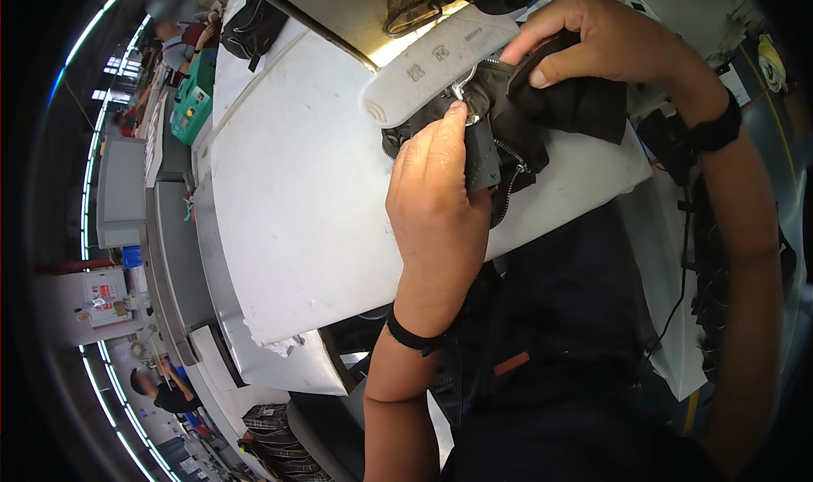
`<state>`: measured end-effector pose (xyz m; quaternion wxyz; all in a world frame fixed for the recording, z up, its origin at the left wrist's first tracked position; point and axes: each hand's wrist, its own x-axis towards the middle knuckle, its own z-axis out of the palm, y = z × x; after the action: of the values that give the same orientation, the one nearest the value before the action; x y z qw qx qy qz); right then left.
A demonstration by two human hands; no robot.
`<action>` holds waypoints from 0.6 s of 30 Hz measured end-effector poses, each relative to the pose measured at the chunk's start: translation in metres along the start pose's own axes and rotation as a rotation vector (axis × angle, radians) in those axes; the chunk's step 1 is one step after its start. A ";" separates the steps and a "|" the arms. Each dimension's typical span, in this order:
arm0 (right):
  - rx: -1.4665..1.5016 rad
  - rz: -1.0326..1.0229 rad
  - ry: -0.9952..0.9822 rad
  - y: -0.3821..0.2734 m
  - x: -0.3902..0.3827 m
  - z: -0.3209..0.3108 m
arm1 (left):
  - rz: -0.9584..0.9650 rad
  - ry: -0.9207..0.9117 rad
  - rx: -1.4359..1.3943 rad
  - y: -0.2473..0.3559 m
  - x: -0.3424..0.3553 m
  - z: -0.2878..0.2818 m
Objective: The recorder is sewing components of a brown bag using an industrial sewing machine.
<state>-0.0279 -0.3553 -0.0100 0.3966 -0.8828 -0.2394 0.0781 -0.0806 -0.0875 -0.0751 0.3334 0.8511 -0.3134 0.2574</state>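
- The workshop spreads along the left, where a boxy green machine (195, 97) sits beyond the broad white worktop (296, 203).
- The soft black fabric piece with metal-toothed zippers (525, 122) lies at the worktop's upper right, bunched near the rounded, pale grey plastic machine arm (440, 67) and the small shiny metal foot (461, 88).
- It looks light and limp, likely to crease or slide rather than break; the zipper edges (probably the stiffest parts) should resist bending more than the cloth.
- The best hold is likely a pinch on the doubled edge, with a flat palm steadying the cloth.
- The right hand (605, 42) has thumb and index finger closed on a fold of the fabric.
- The left hand (436, 173) reaches over the fabric with fingers nearly straight and together, tips beside the foot; its thumb is hidden, so I cannot tell whether it pinches anything.
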 end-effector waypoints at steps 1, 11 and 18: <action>0.000 0.005 -0.006 0.000 0.000 0.000 | -0.001 -0.005 0.008 0.001 0.000 -0.001; 0.092 0.019 -0.018 0.000 0.001 -0.001 | -0.057 -0.032 0.071 0.019 -0.003 -0.007; 0.159 -0.029 -0.113 0.003 0.004 -0.008 | -0.062 0.002 0.061 0.015 0.001 -0.005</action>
<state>-0.0205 -0.3605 -0.0070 0.4524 -0.8391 -0.2671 0.1411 -0.0915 -0.0926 -0.0655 0.3152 0.8700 -0.2785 0.2573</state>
